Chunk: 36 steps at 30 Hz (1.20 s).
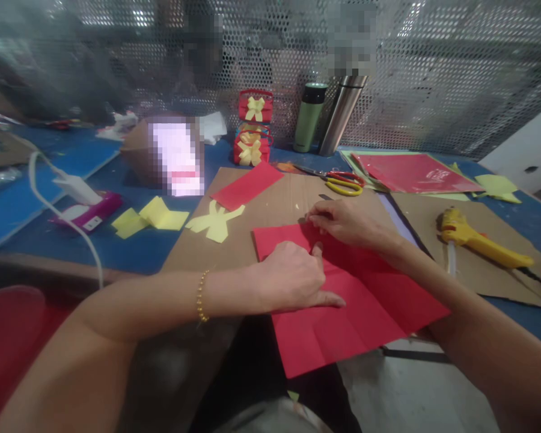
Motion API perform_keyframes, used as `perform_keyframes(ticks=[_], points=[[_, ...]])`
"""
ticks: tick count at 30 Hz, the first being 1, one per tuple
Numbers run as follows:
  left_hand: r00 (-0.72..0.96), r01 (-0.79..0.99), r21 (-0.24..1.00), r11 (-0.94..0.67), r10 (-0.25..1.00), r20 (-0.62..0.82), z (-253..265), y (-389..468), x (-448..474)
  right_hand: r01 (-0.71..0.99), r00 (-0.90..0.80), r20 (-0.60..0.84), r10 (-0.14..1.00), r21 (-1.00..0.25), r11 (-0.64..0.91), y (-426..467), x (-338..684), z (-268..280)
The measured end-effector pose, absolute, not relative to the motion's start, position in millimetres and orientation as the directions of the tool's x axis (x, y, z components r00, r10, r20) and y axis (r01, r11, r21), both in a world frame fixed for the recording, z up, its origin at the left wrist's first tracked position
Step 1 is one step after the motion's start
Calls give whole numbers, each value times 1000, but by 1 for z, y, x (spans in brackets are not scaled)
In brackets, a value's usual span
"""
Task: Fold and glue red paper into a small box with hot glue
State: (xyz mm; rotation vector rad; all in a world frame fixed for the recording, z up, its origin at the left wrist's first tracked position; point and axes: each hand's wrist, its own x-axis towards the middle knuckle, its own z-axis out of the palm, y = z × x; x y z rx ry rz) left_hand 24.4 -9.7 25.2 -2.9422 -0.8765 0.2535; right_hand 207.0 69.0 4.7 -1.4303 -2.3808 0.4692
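Observation:
A large sheet of red paper [342,325] with crease lines lies over the front edge of the cardboard and hangs toward my lap. My left hand [293,275] rests on its left part, fingers curled and thumb stretched along the surface. At the sheet's far edge, my right hand [336,219] has its fingertips pinched together on the paper. A small dark pointed piece [326,196] shows just beyond the right hand; its kind is unclear. Left of the sheet lie a yellow paper bow cutout [216,222] and a smaller red paper piece [247,185].
Scissors [342,180] with red and yellow handles lie behind my hands. A yellow glue gun [482,237] rests on cardboard at right. Small red bow-decorated boxes [252,150], a green bottle [310,117] and a steel flask [344,114] stand behind. A white cable [67,219] droops left.

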Motion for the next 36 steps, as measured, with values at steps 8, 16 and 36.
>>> perform_keyframes(ticks=[8,16,36], points=[[853,520,-128,-845,521,21,9,-4,24,714,-513,105,852,-499,491,59,210,8],[852,522,-113,-846,523,21,8,-5,26,765,-521,65,851,-407,499,63,208,10],[858,514,-118,-850,511,53,8,-5,23,759,-549,130,826,-336,557,66,212,1]])
